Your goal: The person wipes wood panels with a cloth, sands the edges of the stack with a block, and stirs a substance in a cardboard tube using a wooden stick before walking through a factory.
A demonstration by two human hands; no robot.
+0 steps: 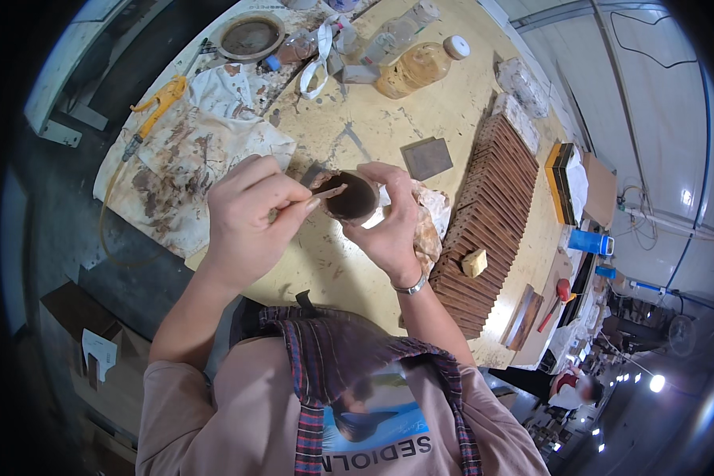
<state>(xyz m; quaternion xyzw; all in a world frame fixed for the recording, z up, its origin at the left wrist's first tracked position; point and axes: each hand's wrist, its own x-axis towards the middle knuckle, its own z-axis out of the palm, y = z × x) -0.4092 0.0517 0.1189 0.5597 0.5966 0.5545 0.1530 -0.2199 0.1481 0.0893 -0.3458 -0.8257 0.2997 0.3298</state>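
My right hand [390, 213] is wrapped round a small, dark, round cup-like container [354, 200], its dark inside tilted up into view. Between the thumb and fingers of my left hand [252, 216] is a thin brownish stick [331, 192], whose tip reaches over the container's mouth. I cannot make out what the container holds. A stained, crumpled cloth [430, 226] lies just right of my right hand. Beyond my hands rests a dark flat square plate [428, 159] on the yellowish tabletop [337, 278].
On the right runs a long row of brown wooden slats [492, 214], with a yellow block [474, 262] on top. A stained cloth [190, 159] and yellow air gun [163, 103] lie left. A capped bottle of amber liquid [416, 70] and a round dish [250, 37] stand at the back.
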